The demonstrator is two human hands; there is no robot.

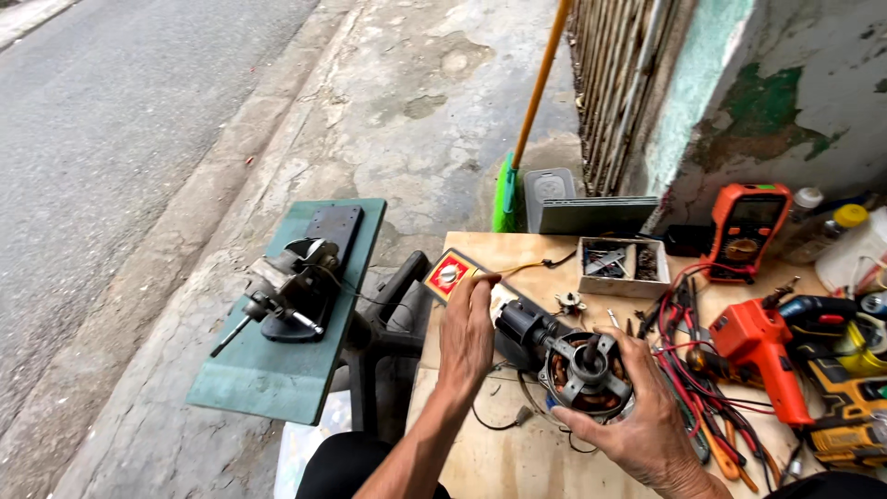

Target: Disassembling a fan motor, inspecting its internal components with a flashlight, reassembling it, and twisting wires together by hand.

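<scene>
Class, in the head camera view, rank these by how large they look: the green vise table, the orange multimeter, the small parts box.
1. Green vise table, clearly largest.
2. and 3. Orange multimeter and small parts box look about alike; not ranked.

Daylight falls evenly over an outdoor spot beside a grey asphalt road [102,120], edged by a concrete kerb [240,176] and a cracked, stained concrete pavement [416,102]. Beyond the fingertips, at the far right, rises a weathered wall [785,83] with peeling green paint, next to a metal grille gate [619,74]. A broom with a yellow handle [540,83] leans there. Under the fingers lies a light plywood tabletop [504,462]. To their left stands a green metal stand [277,370] carrying 1 bench vise [291,286].
</scene>
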